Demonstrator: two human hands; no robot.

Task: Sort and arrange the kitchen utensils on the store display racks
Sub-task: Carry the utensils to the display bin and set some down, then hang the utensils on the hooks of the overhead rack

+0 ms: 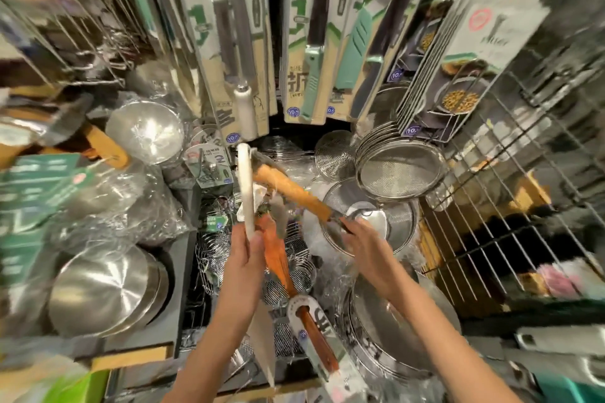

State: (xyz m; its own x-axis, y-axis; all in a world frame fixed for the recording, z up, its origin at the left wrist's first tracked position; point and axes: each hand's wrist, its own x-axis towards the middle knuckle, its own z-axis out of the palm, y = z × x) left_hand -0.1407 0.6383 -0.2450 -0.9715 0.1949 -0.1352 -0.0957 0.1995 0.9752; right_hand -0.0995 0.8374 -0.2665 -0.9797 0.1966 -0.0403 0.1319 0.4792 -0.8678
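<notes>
A white-handled utensil [246, 186] stands upright at the centre of a crowded store display, gripped near its lower end by the left hand [244, 255], fingers curled round it. Just to its right, the right hand [363, 239] pinches the near end of a wooden-handled utensil [293, 191], which angles up and left. Both seem lifted clear for sorting (their working ends are blurred). Steel strainers [401, 170] lie to the right, steel bowls [104, 291] near left, and packaged knives [311, 42] hang beyond.

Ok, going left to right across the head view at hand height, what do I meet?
Stacked steel pans → left hand gripping a white handle → right hand on a wooden handle → wire grid rack.
</notes>
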